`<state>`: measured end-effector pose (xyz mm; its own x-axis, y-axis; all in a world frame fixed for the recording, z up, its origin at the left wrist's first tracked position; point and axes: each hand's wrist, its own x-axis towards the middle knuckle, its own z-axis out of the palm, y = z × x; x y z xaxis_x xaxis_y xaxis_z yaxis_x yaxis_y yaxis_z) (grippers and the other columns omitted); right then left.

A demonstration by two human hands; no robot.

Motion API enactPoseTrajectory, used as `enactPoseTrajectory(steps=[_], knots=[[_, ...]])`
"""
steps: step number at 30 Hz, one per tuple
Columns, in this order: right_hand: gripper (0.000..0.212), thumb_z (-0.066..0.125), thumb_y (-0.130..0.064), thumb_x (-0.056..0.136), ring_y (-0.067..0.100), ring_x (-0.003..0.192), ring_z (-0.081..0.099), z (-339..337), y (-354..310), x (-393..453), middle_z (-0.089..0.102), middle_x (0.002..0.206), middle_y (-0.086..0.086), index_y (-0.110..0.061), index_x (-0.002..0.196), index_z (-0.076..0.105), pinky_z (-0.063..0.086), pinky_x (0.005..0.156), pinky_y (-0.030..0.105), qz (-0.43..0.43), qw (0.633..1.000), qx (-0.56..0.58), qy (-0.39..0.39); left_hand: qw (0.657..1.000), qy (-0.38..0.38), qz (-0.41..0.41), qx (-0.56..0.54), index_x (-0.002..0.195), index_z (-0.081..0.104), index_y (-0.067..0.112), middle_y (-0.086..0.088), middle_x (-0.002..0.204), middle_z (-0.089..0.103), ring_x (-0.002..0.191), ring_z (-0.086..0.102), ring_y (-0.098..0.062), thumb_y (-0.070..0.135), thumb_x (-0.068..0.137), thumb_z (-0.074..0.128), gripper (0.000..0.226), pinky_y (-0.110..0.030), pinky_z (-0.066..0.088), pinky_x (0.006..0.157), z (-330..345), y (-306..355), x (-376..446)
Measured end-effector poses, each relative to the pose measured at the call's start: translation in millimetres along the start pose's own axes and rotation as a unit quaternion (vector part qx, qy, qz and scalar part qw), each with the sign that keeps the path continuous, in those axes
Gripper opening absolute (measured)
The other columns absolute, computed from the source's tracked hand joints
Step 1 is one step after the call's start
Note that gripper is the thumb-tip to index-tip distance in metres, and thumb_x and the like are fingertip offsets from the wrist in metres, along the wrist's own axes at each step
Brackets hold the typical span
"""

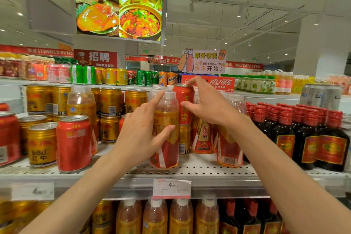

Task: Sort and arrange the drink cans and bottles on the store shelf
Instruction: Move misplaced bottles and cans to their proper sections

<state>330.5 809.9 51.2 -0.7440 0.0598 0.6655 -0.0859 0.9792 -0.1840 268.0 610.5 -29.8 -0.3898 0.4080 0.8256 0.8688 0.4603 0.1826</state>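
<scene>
Nearest, at six o'clock, price tag on the shelf lip. Just above, left hand against the front bottle, fingers spread, thumb on the label, index up near the shoulder; resting, not clamped. Thin plastic, full, fairly heavy, slick wrap: best taken around the waist, low. Behind it, toward one o'clock, right hand cupped open around the tall red can, which sits on a gold can; fingertips at the rim, thumb at the side, contact unclear. Stiff metal, smooth, tippy up there: grip mid-body. Off at nine o'clock, gold and red cans; at three o'clock, dark bottles.
</scene>
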Motion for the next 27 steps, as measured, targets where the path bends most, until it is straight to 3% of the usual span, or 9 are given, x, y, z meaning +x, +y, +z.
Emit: enactPoseTrajectory(steps=[6,11,14,18,20,23,27], knots=[[0.041,0.074,-0.039,0.088,0.017,0.09,0.059,0,-2,-7,0.059,0.108,-0.002,-0.025,0.107,0.04,0.047,0.072,0.029,-0.005,0.999,0.036,0.003,1.0,0.008,-0.006,-0.005,0.16,0.007,0.037,0.001,0.139,0.057,0.125,0.053,-0.016,0.056,0.092,0.058,0.087,-0.036,0.038,0.1,5,-1,-1],[0.039,0.075,-0.037,0.086,0.019,0.103,0.057,-1,-1,-21,0.056,0.114,-0.002,-0.024,0.103,0.043,0.054,0.085,0.038,-0.006,0.996,0.079,0.046,1.0,0.007,-0.008,-0.009,0.159,0.004,0.039,0.002,0.14,0.055,0.127,0.05,-0.015,0.056,0.093,0.057,0.087,-0.03,0.03,0.097,7,-1,-3],[0.045,0.077,-0.042,0.083,0.018,0.104,0.062,-6,-1,-28,0.057,0.117,-0.003,-0.03,0.106,0.041,0.059,0.085,0.041,0.012,0.986,0.148,0.073,1.0,0.011,-0.008,-0.007,0.159,0.003,0.04,0.002,0.14,0.054,0.127,0.05,-0.016,0.056,0.093,0.055,0.086,-0.03,0.03,0.099,7,-1,-4],[0.048,0.079,-0.036,0.084,0.015,0.101,0.067,-13,-5,-51,0.055,0.118,-0.008,-0.03,0.11,0.04,0.064,0.075,0.034,0.043,0.961,0.262,0.082,1.0,0.01,-0.005,-0.003,0.161,0.008,0.036,0.003,0.144,0.054,0.132,0.05,-0.016,0.057,0.093,0.055,0.085,-0.036,0.036,0.106,6,0,-5],[0.05,0.08,-0.037,0.082,0.014,0.102,0.066,-11,-5,-67,0.055,0.119,-0.009,-0.032,0.114,0.042,0.063,0.077,0.034,0.06,0.953,0.283,0.091,1.0,0.013,-0.002,0.006,0.161,0.008,0.034,0.004,0.146,0.054,0.133,0.051,-0.016,0.057,0.094,0.056,0.086,-0.037,0.039,0.108,6,0,-6],[0.047,0.081,-0.038,0.08,0.006,0.101,0.066,-5,-7,-94,0.062,0.114,-0.011,-0.035,0.115,0.05,0.058,0.075,0.021,0.089,0.934,0.325,0.116,1.0,0.016,0.0,0.002,0.162,0.011,0.031,0.003,0.149,0.052,0.134,0.051,-0.017,0.055,0.094,0.058,0.086,-0.037,0.042,0.11,6,2,-9],[0.045,0.077,-0.046,0.077,-0.002,0.096,0.065,3,-14,-127,0.065,0.11,-0.012,-0.037,0.116,0.058,0.055,0.072,0.015,0.105,0.918,0.358,0.135,0.999,0.006,-0.01,-0.034,0.161,0.018,0.029,0.004,0.158,0.036,0.145,0.038,-0.014,0.042,0.094,0.064,0.082,-0.026,0.033,0.114,5,5,-17]])
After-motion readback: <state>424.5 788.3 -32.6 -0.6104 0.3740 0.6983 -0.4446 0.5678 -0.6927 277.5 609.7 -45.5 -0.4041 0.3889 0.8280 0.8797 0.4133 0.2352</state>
